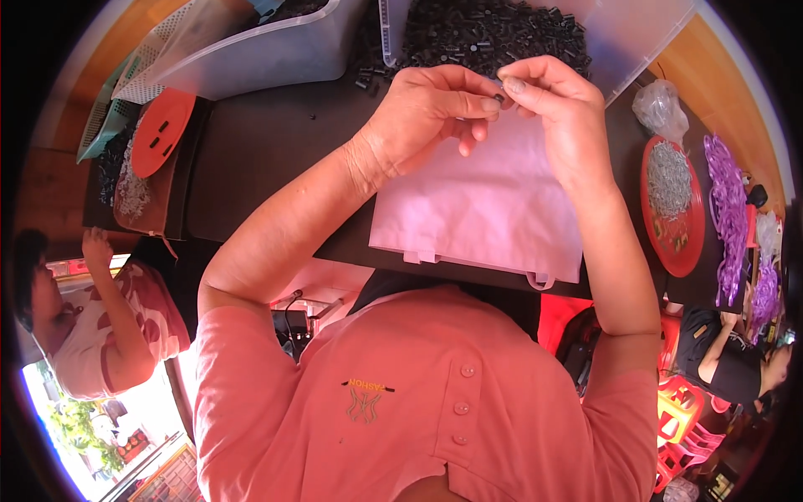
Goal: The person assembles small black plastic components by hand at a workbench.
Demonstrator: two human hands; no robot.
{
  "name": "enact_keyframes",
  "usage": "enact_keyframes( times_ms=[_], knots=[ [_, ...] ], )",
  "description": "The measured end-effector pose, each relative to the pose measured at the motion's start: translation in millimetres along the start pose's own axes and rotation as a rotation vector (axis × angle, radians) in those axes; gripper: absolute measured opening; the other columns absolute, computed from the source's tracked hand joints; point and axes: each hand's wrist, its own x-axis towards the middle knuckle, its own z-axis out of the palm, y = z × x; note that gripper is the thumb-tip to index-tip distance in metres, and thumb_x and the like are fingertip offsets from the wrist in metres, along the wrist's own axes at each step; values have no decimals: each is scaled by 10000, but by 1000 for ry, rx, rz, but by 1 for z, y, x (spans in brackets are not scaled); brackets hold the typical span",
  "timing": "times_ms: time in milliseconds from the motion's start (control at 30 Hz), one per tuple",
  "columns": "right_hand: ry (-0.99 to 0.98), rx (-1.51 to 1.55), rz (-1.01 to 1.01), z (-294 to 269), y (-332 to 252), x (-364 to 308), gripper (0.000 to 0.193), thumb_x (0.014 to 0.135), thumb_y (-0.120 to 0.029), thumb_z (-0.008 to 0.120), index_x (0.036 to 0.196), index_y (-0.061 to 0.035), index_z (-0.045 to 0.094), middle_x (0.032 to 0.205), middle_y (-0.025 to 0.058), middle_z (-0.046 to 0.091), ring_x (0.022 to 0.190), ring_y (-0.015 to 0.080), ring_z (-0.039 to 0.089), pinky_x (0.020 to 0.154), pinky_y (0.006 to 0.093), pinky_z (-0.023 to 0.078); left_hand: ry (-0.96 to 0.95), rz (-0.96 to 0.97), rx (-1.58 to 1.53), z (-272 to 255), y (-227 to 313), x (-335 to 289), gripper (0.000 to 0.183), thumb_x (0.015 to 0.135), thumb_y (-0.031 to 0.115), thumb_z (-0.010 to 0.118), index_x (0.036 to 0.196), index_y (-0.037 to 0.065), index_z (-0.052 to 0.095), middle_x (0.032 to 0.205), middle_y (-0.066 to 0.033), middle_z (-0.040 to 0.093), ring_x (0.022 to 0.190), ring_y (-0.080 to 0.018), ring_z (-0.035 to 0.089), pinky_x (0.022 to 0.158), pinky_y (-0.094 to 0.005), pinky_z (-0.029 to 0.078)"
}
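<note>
Both of my hands meet above a pink cloth bag (481, 197) that lies flat on the dark table. In a pinch between thumb and forefinger, my left hand (427, 109) holds a small black cylindrical piece (498, 98). My right hand (565, 109) is closed in a pinch right beside it, the fingertips almost touching the left ones; what it grips is too small to make out. Just beyond the hands spreads a heap of small black cylindrical pieces (477, 42), by a tipped clear plastic bin (640, 38).
Far left stands a translucent tub (268, 63); near it a red tray (159, 125) bears a few black pieces. On the right are a red plate (674, 255) of small silvery parts, a crumpled plastic bag (661, 109) and purple strands (726, 209). Other people sit at both sides.
</note>
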Motion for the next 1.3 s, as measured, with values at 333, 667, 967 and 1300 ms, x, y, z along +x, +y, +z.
enact_keyframes(
  times_ms=[333,667,967,1300],
  knots=[
    [-31,100,22,3,1,-4,95,841,-47,647,921,-7,679,841,38,664,786,108,597,762,252,442,-46,-4,-10,-2,-1,-3,168,932,53,571,1049,-59,614,871,-110,640,689,-161,608,540,-279,486],
    [13,-133,-94,6,0,-8,90,842,-16,643,920,13,677,860,43,654,817,120,613,800,263,479,-45,-20,-47,-4,-3,-2,166,930,50,571,1043,-67,604,885,-131,648,689,-173,623,544,-291,509],
    [-18,-365,-393,2,3,-8,126,846,3,637,964,5,681,897,41,599,814,111,602,735,240,488,-60,-35,-58,-8,-2,0,160,918,51,590,1029,-63,610,862,-122,647,695,-176,627,551,-295,506],
    [-123,-473,-504,8,2,-2,115,832,55,627,937,16,654,936,42,589,815,118,601,724,247,496,-42,15,60,-13,7,2,192,917,87,609,1010,-79,634,843,-114,644,692,-158,620,549,-275,493]
  ],
)
